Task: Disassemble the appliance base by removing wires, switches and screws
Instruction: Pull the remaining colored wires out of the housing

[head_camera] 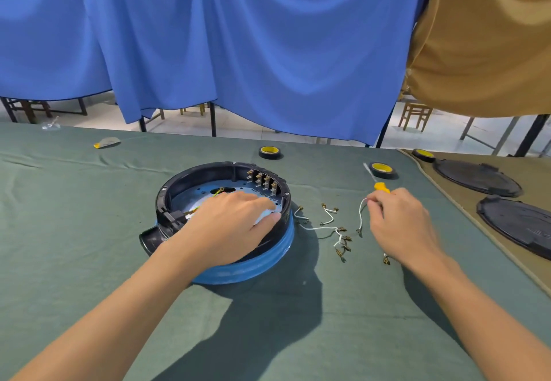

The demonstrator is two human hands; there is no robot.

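The appliance base [238, 270], a round blue shell with a black inner ring, sits on the green cloth [89, 231] in the middle of the view; the left hand [229, 225] lies across the base's near side, fingers fairly straight and reaching into the hollow, thumb on the black rim, gripping nothing; a row of brass switch terminals [264, 182] stands against the base's far inner wall, and a yellow-green wire [219, 191] shows on its floor beyond the fingers; just right of the base lie loose wires [328, 227] with brass ends; further right of the base the right hand [399, 225] has curled fingers pinching the top of a white wire [361, 215], which hangs to the cloth; a yellow-handled screwdriver [381, 186] lies right of the base, just beyond that hand, and whether the fingers touch it I cannot tell; three tape rolls [269, 151] sit beyond and to the right of the base; two black round covers [477, 176] lie far right of it
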